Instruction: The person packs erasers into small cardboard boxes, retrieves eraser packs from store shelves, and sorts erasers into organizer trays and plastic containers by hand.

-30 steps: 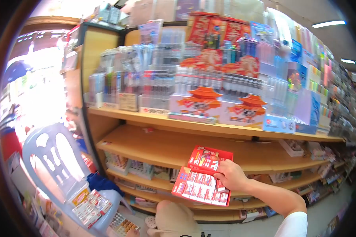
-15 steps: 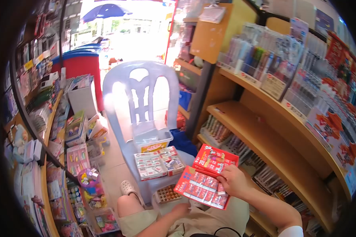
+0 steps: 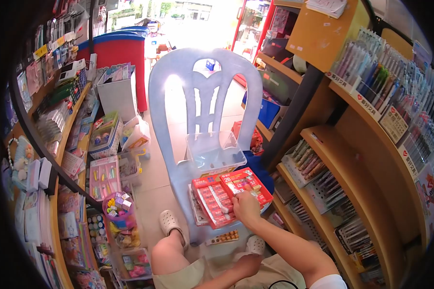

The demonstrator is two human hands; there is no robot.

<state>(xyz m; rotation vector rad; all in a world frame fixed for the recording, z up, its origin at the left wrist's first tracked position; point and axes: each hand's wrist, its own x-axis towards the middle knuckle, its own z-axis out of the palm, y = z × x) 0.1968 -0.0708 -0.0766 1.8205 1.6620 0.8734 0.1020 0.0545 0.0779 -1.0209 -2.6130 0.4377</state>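
Note:
My right hand (image 3: 247, 207) is closed on the middle of an open red box (image 3: 212, 202) marked 2B, which has rows of small red-and-white wrapped blocks, apparently erasers. The red box lies over a white box (image 3: 197, 212) on the seat of a pale blue plastic chair (image 3: 161, 111); most of the white box is hidden. My left hand (image 3: 248, 265) rests low near my lap, apart from the boxes, and its fingers are not clear. Just above it is a tray of small round brown items (image 3: 223, 238). Behind the red box stands a clear plastic bin (image 3: 216, 150).
Wooden shelves (image 3: 342, 188) with pens and markers rise on the right. Stationery and toys crowd the shelf (image 3: 67, 139) on the left. A purple basket (image 3: 119, 212) and a clear tub (image 3: 132, 264) stand beside my leg. A doorway opens beyond the chair.
My right hand has carried the red box from above my lap, forward and left, onto the white boxes on the chair. My left hand stays low. The view has shifted.

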